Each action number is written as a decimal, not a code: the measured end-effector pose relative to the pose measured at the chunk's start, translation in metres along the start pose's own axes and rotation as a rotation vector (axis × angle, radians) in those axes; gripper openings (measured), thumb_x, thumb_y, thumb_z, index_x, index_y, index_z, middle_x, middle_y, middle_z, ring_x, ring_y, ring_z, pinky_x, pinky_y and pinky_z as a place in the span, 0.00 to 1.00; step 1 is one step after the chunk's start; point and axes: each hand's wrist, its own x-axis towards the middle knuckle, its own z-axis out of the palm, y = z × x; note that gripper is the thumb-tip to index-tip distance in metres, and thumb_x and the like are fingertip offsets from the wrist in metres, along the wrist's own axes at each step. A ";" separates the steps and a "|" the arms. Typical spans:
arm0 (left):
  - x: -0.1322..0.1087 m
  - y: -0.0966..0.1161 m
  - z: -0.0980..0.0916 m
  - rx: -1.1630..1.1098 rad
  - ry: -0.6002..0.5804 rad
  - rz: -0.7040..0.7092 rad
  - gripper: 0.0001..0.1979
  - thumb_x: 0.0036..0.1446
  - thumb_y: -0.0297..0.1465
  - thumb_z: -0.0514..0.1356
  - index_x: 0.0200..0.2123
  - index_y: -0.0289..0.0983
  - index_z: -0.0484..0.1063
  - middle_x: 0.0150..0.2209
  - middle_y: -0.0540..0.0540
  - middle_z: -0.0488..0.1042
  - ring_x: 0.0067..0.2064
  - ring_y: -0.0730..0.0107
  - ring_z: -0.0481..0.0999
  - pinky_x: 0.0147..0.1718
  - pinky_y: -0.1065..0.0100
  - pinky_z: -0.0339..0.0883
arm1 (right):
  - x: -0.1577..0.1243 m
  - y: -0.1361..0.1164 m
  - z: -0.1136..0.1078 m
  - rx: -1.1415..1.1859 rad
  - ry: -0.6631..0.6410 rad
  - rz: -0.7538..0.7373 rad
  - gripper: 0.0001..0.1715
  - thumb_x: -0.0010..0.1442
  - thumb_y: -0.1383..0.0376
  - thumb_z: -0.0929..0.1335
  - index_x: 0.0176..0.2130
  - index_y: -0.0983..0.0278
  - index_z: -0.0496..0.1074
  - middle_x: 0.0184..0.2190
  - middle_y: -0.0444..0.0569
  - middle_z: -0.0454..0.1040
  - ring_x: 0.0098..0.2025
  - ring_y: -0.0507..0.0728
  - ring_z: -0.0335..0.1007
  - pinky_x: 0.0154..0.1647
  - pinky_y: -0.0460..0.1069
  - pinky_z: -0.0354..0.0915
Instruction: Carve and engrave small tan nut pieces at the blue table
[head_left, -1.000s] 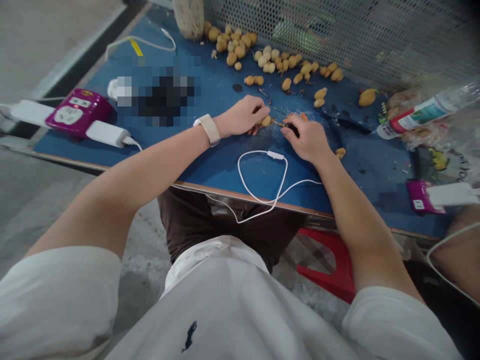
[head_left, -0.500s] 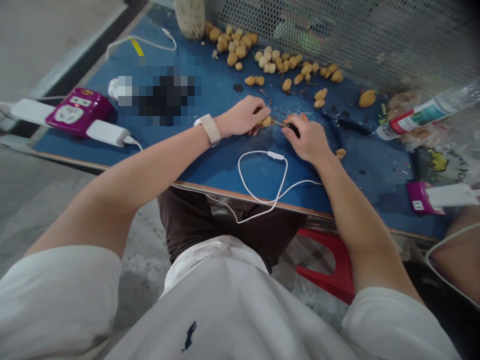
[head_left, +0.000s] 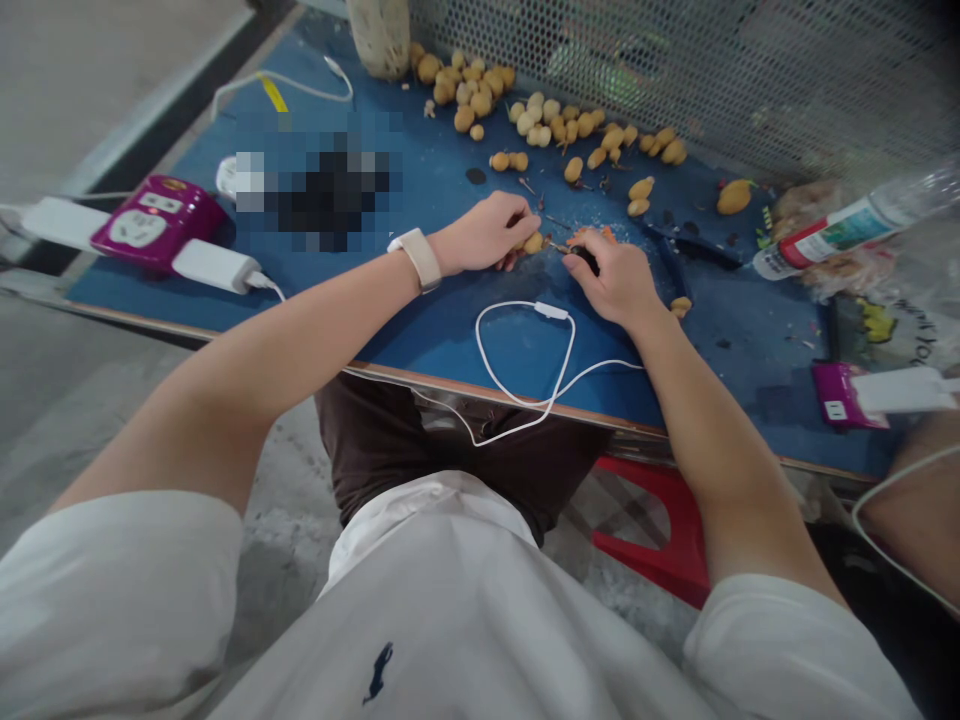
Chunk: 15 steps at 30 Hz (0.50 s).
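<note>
Between your two hands, out past the white cable [head_left: 551, 310] that loops on the blue table [head_left: 420, 330], sits the small tan fruit [head_left: 533, 242]. It lies at the fingertips of your left hand [head_left: 487, 232], so it is on that hand's side of the gap and just to the left of your right hand [head_left: 616, 280]. Your left hand is curled shut, knuckles up, pinching the fruit against the tabletop; how much of the fruit the fingers cover underneath you cannot tell from this angle.

Your right hand is closed too, wrapped round a dark-handled tool [head_left: 587, 260]. The tool's long axis runs nearly level across the table, from right to left, and a thin tip pokes out of your fist toward the fruit. Tip and fruit look to be touching or all but touching; the view is too small to settle it. Some orange scraps [head_left: 592, 234] lie just behind your right knuckles.

Both wrists rest low on the table, with your forearms slanting in from either side to meet at that one spot. Well behind your hands, a loose row of the same fruit [head_left: 480, 85] stretches along the wire mesh [head_left: 675, 60], apart from the one you hold
</note>
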 end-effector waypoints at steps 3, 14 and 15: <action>0.001 -0.002 0.000 -0.005 -0.002 0.004 0.20 0.90 0.36 0.67 0.38 0.41 0.74 0.31 0.49 0.78 0.32 0.70 0.79 0.40 0.67 0.69 | 0.000 -0.001 0.000 -0.024 -0.008 0.005 0.52 0.86 0.23 0.56 0.71 0.52 0.86 0.53 0.60 0.94 0.56 0.80 0.92 0.61 0.69 0.81; 0.001 0.000 0.000 -0.001 -0.006 0.004 0.20 0.91 0.35 0.65 0.39 0.40 0.74 0.31 0.49 0.78 0.31 0.71 0.78 0.40 0.66 0.70 | 0.000 0.003 0.002 0.004 0.009 -0.012 0.53 0.87 0.23 0.55 0.71 0.53 0.86 0.52 0.60 0.94 0.55 0.80 0.92 0.61 0.70 0.82; 0.001 0.000 0.000 -0.002 -0.004 0.003 0.20 0.91 0.35 0.65 0.38 0.41 0.74 0.31 0.49 0.78 0.31 0.71 0.78 0.40 0.66 0.70 | -0.001 0.003 0.002 0.010 0.009 -0.012 0.53 0.86 0.23 0.55 0.71 0.52 0.86 0.52 0.60 0.94 0.56 0.81 0.92 0.61 0.70 0.82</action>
